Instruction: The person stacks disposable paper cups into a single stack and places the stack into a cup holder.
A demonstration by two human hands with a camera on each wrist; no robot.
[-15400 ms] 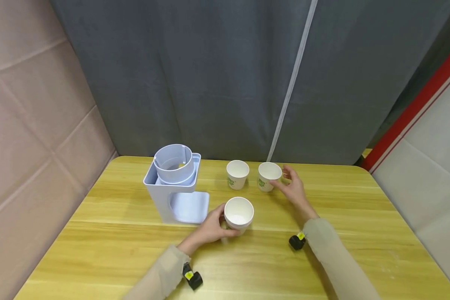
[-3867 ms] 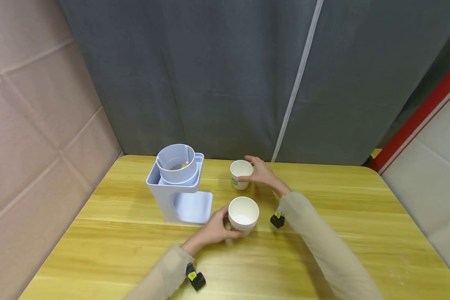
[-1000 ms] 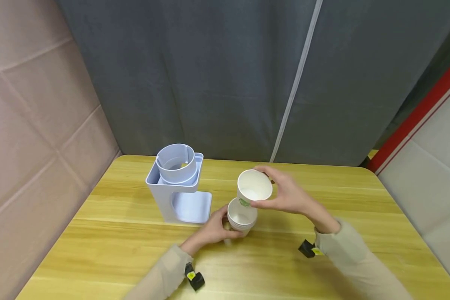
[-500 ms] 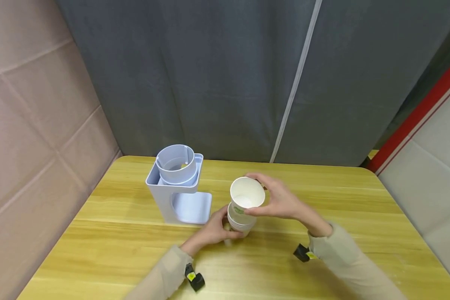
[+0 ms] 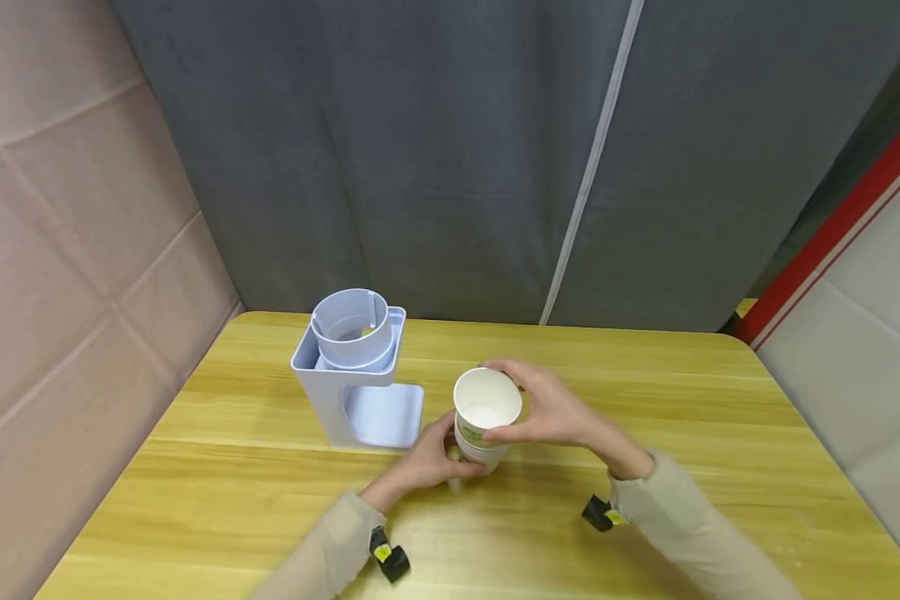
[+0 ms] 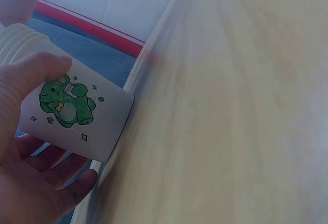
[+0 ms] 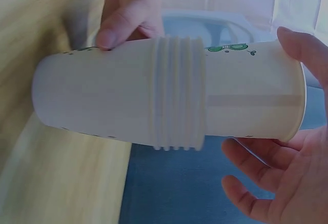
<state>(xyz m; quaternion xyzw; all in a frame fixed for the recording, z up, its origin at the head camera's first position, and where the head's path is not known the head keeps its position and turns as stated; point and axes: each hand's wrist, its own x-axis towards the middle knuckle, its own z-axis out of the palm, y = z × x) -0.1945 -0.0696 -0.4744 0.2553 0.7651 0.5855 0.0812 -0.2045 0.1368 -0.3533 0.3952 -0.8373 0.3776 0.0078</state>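
Observation:
My left hand (image 5: 423, 454) grips a stack of nested white paper cups (image 5: 483, 454) that stands upright on the table. In the left wrist view its thumb lies across the outer cup's wall (image 6: 107, 106), beside a green cartoon animal print. Another white paper cup (image 5: 487, 400) is partly lowered into the top of the stack, its mouth upward. My right hand (image 5: 558, 412) holds this cup near its rim, thumb on one side and fingers on the other. The right wrist view shows several stacked rims (image 7: 177, 93) around the upper cup's wall (image 7: 251, 96).
A pale blue plastic stand (image 5: 322, 400) with a round holder (image 5: 352, 329) on top and a flat base tray (image 5: 384, 414) stands left of the stack. Behind the wooden table (image 5: 217, 500) hangs a grey curtain (image 5: 420, 167).
A cup that stood at the back right, then one at the back middle, left their places. My right hand brought the last one over and lowered it into the stack. My left hand stayed put.

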